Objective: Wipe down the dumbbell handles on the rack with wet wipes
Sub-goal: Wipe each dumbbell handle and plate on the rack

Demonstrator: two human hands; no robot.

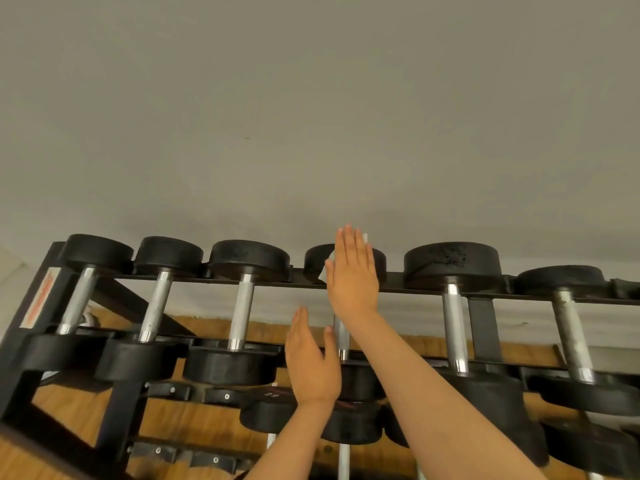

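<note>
A person's two forearms enter from the lower edge of the frame, both bare along their whole visible length. The left hand (313, 362) and the right hand (351, 271) are bare too, each seen from the back. Short, trimmed fingernails show at the fingertips of the right hand. More of the right forearm is in view than of the left.

A gym: black dumbbells (239, 306) fill a steel rack (117, 403).
</note>
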